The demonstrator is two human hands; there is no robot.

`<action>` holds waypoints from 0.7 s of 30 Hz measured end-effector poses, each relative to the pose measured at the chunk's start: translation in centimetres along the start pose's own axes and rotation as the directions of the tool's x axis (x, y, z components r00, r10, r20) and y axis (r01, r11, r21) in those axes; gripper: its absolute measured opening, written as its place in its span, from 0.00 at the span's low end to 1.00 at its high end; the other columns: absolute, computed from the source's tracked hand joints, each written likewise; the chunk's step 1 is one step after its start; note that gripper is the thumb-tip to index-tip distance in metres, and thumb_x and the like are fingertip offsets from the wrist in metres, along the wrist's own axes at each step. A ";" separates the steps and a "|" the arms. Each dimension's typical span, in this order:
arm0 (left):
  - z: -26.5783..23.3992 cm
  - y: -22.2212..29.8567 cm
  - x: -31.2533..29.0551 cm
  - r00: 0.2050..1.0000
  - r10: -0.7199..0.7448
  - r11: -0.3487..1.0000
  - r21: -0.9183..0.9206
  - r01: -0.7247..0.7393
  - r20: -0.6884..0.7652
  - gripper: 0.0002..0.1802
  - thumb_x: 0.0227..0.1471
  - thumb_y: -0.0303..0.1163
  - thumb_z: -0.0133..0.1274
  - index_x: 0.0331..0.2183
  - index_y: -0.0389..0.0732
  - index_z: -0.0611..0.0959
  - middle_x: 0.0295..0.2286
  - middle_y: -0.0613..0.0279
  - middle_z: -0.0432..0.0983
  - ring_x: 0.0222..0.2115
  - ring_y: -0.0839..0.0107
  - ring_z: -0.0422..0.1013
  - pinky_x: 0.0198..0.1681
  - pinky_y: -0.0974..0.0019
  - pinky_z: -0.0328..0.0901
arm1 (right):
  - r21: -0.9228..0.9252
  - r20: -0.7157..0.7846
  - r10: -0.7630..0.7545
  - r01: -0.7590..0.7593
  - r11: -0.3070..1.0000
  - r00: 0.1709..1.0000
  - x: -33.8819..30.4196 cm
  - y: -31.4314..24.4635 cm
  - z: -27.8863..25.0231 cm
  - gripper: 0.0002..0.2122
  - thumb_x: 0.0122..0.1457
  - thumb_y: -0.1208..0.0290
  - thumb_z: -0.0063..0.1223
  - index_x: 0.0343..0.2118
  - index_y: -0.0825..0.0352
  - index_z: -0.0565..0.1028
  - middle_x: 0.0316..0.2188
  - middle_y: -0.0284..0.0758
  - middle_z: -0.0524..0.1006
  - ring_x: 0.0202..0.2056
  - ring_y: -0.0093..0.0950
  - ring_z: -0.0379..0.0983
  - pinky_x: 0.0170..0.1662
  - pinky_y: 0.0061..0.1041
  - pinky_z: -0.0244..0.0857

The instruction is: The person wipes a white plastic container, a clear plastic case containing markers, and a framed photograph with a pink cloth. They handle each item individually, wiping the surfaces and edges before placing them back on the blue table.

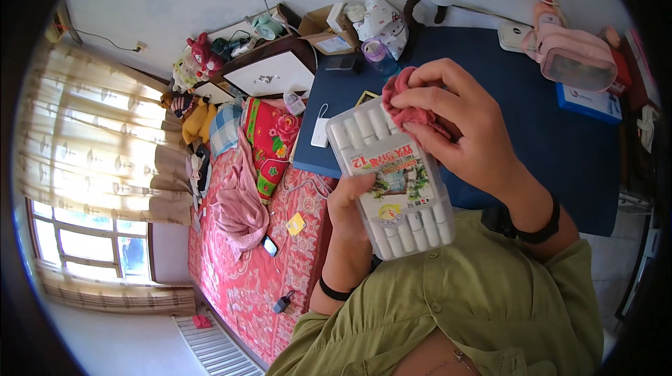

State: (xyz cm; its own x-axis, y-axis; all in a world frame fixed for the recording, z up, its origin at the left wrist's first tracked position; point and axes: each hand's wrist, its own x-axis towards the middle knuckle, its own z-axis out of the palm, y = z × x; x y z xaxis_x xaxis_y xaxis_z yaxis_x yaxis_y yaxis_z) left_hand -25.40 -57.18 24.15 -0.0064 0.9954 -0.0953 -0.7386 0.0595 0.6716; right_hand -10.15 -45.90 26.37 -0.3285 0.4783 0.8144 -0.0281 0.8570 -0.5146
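Note:
In front of my chest I hold a clear plastic case of white markers (392,180), tilted, with a printed picture label across its middle. My left hand (352,204) grips its left side, the thumb lying over the front near the label. A crumpled red cloth (413,107) is pinched in the fingers of my right hand (465,121). That cloth touches the upper right corner of the case. Behind the case spreads a dark blue table (539,145).
A white power bank (320,131) and a purple bottle (379,54) are on the table. Toward the right stand a pink bag (575,54) and a blue box (589,103). On the left is a bed (241,299) with a phone (269,245) and a pink cloth (241,211).

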 end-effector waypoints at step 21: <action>-4.9 2.9 0.5 0.887 0.396 0.895 -0.116 -0.431 -0.237 0.27 0.56 0.43 0.43 0.51 0.34 0.68 0.47 0.50 0.70 0.47 0.55 0.69 0.53 0.53 0.63 | 0.226 0.421 -0.068 -0.032 0.974 0.905 -4.3 -1.1 -1.0 0.11 0.41 0.80 0.62 0.30 0.66 0.78 0.31 0.35 0.73 0.30 0.31 0.71 0.33 0.25 0.65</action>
State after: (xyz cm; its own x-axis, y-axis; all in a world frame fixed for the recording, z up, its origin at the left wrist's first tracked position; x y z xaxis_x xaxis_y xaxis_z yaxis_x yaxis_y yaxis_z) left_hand -30.86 -56.90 22.43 -0.4582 0.8888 0.0072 -0.7363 -0.3841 0.5571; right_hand -7.82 -48.67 23.70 -0.6925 0.2938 0.6589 -0.2303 0.7755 -0.5878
